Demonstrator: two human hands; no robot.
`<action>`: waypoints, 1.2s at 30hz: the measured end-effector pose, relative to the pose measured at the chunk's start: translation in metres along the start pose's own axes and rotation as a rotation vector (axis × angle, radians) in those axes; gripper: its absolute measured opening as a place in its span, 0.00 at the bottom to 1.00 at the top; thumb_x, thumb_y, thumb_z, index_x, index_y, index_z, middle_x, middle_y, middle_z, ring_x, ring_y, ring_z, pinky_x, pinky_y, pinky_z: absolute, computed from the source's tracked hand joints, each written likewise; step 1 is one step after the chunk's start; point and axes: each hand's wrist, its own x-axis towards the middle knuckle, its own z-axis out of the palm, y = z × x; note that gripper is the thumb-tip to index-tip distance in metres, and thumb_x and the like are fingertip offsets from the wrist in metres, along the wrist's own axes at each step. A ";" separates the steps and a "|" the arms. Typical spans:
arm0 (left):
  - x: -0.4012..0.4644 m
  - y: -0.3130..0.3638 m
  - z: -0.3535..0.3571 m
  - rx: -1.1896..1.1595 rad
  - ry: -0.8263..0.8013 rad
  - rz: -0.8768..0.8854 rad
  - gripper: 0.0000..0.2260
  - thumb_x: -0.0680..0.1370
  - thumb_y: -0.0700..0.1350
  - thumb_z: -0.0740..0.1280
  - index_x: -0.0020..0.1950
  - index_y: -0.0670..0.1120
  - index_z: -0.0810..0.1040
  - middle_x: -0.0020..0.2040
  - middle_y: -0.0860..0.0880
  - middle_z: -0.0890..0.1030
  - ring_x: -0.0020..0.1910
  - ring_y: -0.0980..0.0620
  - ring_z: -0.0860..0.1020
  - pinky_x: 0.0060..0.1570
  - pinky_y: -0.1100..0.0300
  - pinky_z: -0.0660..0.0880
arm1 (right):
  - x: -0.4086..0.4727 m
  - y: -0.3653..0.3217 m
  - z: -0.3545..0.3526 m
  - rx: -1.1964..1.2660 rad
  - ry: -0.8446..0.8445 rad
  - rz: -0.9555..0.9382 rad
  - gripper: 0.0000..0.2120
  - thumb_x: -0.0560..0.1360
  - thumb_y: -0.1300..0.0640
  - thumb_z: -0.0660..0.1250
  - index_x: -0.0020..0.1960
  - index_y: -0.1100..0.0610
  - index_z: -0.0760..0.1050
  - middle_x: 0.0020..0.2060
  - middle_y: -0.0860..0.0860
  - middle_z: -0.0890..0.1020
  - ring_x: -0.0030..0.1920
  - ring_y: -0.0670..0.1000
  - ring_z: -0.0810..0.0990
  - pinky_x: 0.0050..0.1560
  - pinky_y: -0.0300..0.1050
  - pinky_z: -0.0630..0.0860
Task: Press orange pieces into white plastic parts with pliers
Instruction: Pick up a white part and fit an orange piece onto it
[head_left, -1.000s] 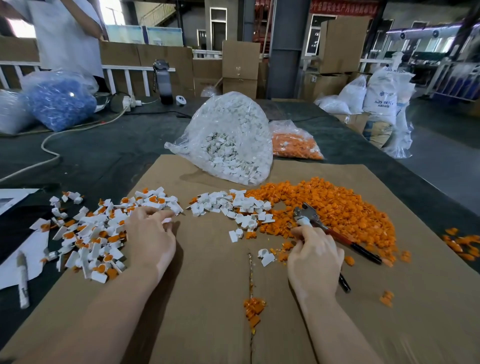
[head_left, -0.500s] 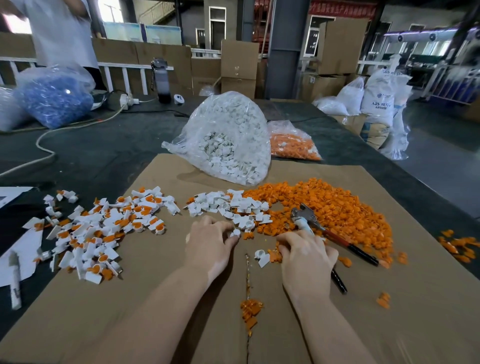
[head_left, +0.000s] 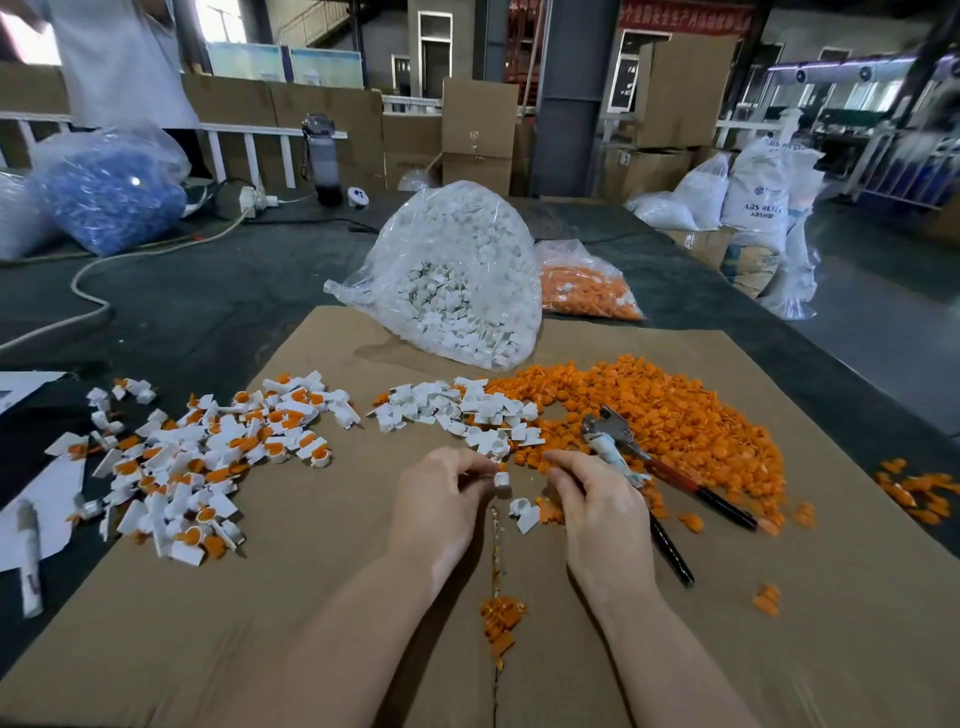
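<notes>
**A:** Where do you stand in the cycle right now?

**B:** You're at the pick-and-pair step, I'd judge. Your left hand (head_left: 441, 499) pinches a single white part (head_left: 501, 478) at its fingertips, just off the cardboard sheet (head_left: 260, 623) that covers the desk (head_left: 182, 312). Your right hand (head_left: 597, 504) has its fingers curled down at the near edge of the orange pieces (head_left: 665, 415); whether it already holds one, I cannot tell, because the fingertips are hidden.

**A:** And the pliers?

**B:** The pliers (head_left: 649, 462) run under your right hand: the metal head pokes out past the knuckles toward the orange pile, one handle lies out to the right, the other emerges below the palm. You seem to keep them tucked in the palm while the fingers sort.

**A:** So what does the next move ask of you?

**B:** Seat an orange piece in the opening of the white part, keep it square, then bring the pliers' head round it and squeeze. Keep your left fingertips out of the bite.

**A:** Where does it go after that?

**B:** Probably onto the finished pile (head_left: 208, 457) at your left. Loose white parts (head_left: 457, 410) lie just ahead of your hands.
</notes>
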 end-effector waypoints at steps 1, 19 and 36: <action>-0.001 -0.001 0.000 0.003 0.000 0.011 0.05 0.75 0.45 0.69 0.50 0.50 0.83 0.44 0.58 0.77 0.44 0.61 0.73 0.39 0.77 0.65 | 0.000 0.000 -0.001 0.028 -0.007 0.013 0.11 0.78 0.62 0.63 0.57 0.55 0.79 0.49 0.47 0.82 0.52 0.46 0.77 0.56 0.42 0.73; 0.001 0.000 0.008 0.089 -0.074 0.153 0.08 0.75 0.50 0.69 0.53 0.52 0.82 0.42 0.58 0.71 0.40 0.61 0.70 0.39 0.77 0.64 | 0.001 0.005 0.001 0.148 0.046 0.079 0.05 0.76 0.61 0.65 0.45 0.53 0.78 0.36 0.45 0.81 0.39 0.45 0.79 0.43 0.48 0.77; -0.003 -0.003 0.003 -0.077 -0.011 0.050 0.11 0.73 0.43 0.72 0.54 0.48 0.81 0.46 0.55 0.76 0.41 0.64 0.73 0.41 0.82 0.65 | 0.001 0.006 0.002 0.175 0.037 0.069 0.07 0.75 0.59 0.66 0.43 0.47 0.75 0.36 0.43 0.80 0.40 0.44 0.80 0.44 0.47 0.78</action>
